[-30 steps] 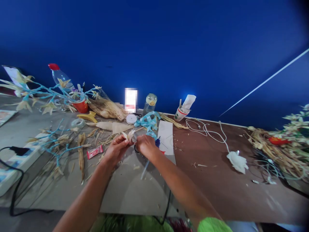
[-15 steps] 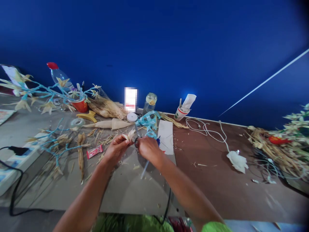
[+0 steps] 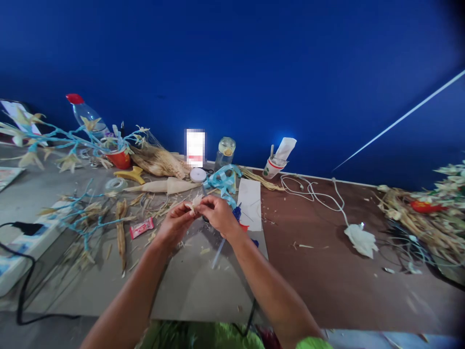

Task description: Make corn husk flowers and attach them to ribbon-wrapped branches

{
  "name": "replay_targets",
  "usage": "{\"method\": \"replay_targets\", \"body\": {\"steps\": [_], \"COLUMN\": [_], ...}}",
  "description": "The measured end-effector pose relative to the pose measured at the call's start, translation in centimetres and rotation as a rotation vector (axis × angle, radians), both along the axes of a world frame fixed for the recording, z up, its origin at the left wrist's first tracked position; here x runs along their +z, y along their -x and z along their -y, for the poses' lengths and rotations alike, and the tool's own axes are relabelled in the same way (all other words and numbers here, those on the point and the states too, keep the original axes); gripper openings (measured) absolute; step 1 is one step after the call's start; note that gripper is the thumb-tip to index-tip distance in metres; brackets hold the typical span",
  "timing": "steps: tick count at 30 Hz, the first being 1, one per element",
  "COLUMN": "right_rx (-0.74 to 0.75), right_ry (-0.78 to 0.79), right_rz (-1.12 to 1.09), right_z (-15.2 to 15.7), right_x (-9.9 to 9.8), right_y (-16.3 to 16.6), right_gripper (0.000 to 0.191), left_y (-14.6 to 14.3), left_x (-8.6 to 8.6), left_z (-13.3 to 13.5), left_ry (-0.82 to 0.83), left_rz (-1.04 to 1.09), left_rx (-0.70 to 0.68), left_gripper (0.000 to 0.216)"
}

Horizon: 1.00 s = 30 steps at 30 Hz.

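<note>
My left hand (image 3: 177,223) pinches the base of a small pale flower of dried husk (image 3: 196,202) over the middle of the table. From the other side, the fingertips of my right hand (image 3: 220,215) close on the same flower. Partly hidden below my right hand are dark scissors (image 3: 205,219). By my right wrist lies a blue and red object (image 3: 237,213), mostly covered, and a translucent stick (image 3: 218,254) shows under the forearm. Beyond the hands is a heap of light blue ribbon (image 3: 223,179).
Blue-wrapped branches (image 3: 87,225), a pink packet (image 3: 141,228) and a power strip (image 3: 25,247) lie left. Behind stand a red cup (image 3: 119,159), a glass jar (image 3: 225,152) and a white cup (image 3: 273,167). White cable (image 3: 319,194) and dried stalks (image 3: 417,223) lie right.
My right hand has let go of the scissors and moved its fingertips up and left onto the husk flower. My left hand stays nearly in place, still holding it.
</note>
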State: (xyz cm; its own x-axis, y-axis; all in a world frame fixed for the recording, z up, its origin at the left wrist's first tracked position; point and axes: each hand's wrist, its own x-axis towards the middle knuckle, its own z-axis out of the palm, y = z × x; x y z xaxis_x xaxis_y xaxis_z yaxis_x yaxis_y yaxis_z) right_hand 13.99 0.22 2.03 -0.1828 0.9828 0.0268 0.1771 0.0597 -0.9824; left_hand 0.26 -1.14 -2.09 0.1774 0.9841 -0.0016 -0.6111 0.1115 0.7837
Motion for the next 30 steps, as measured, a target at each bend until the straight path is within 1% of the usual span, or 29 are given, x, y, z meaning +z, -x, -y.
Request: {"method": "replay_targets", "body": {"steps": [8,11,15,18,20,24,30], "right_rx": [-0.023,-0.04,-0.082,-0.091,-0.084,-0.075,-0.074], "right_ry": [-0.017,-0.025,-0.087,-0.15,-0.165,-0.139,-0.077], "right_rz": [-0.121,-0.128,-0.096,-0.097,-0.108,-0.091,-0.149], "right_z": [0.3,0.4,0.7,1.1,1.4,1.5,1.2], "right_x": [-0.7,-1.2,-1.7,-1.6,-1.4,-1.3,-2.4], "right_y": [0.0,0.0,-0.1,-0.1,-0.2,-0.3,-0.3], "right_gripper": [0.015,0.014,0.013,0.012,0.012,0.012,0.014], "left_y": [-0.2,-0.3,-0.5,-0.6,-0.6,-0.6,-0.7], "left_x": [0.4,0.4,0.5,0.6,0.6,0.5,0.5], "left_z": [0.1,0.1,0.1,0.1,0.1,0.1,0.1], "left_ry": [0.032,0.047,0.058,0.066,0.068,0.082,0.088], "left_rz": [-0.027,-0.036,-0.034,-0.043,-0.05,-0.054,-0.048], "left_rx": [0.013,0.009,-0.005,-0.024,-0.03,-0.01,0.0], "left_gripper": [0.019,0.02,0.02,0.02,0.02,0.021,0.021]}}
